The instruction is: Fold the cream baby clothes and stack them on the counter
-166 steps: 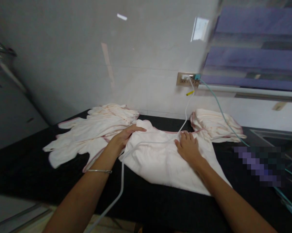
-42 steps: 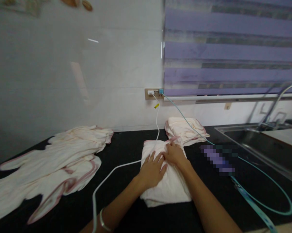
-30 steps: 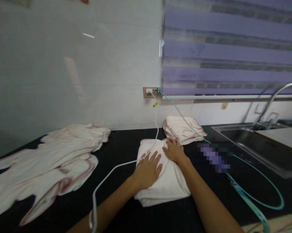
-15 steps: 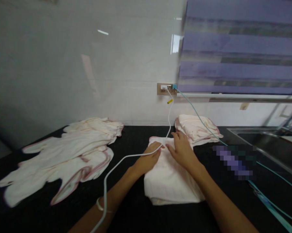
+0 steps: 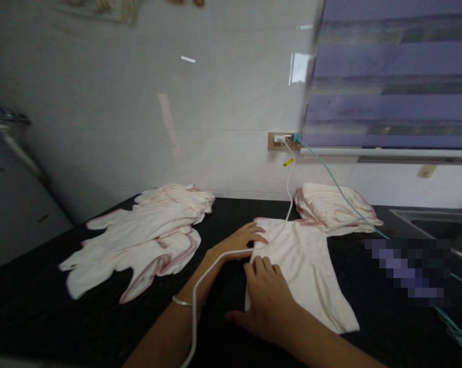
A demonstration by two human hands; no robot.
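Observation:
A white cloth with a pink edge (image 5: 303, 271) lies spread on the black counter in front of me. My left hand (image 5: 240, 241) rests at its upper left corner, fingers apart and lying on the fabric. Lower on the same left side is my right hand (image 5: 269, 296), fingertips on the cloth's edge and thumb spread out over the counter. Neither hand is closed round the fabric. A white cable (image 5: 195, 301) passes over my left forearm and across the cloth towards the wall.
Several crumpled pink-edged white cloths (image 5: 138, 240) lie at left. A folded stack of cloth (image 5: 334, 204) sits by the wall, with a teal cable (image 5: 342, 191) crossing it. Both cables meet a wall socket (image 5: 275, 145). A metal sink (image 5: 418, 222) is at far right.
The cloth was a compact folded bundle with both hands on top; now it lies wider, opened out to the right. My right hand has moved nearer me and left. The view has shifted left.

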